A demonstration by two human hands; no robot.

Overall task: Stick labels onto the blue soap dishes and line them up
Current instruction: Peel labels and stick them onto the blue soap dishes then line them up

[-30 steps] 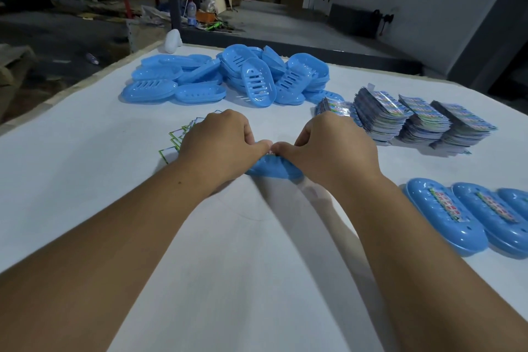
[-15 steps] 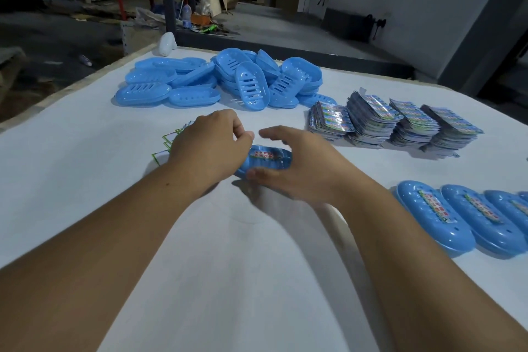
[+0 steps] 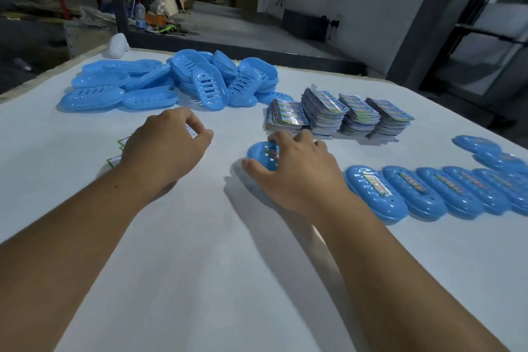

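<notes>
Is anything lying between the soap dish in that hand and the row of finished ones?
Nothing visible. The right hand holds the labelled dish, and only bare white table lies between it and the row.

- The table [image 3: 200,237] is covered in plain white.
- The heaped soap dishes [image 3: 183,80] are seen in bright blue, with slotted bottoms.
- The soap dish [image 3: 261,153] under the right hand [image 3: 300,171] is blue, and a multicoloured label is borne on it.
- The lined-up dishes [image 3: 414,191] are blue, each striped by one multicoloured label.
- The label stacks [image 3: 340,114] are printed in a mixed, shiny pattern.
- The sheets [image 3: 115,156] under the left hand [image 3: 165,148] are white, edged in green.
</notes>
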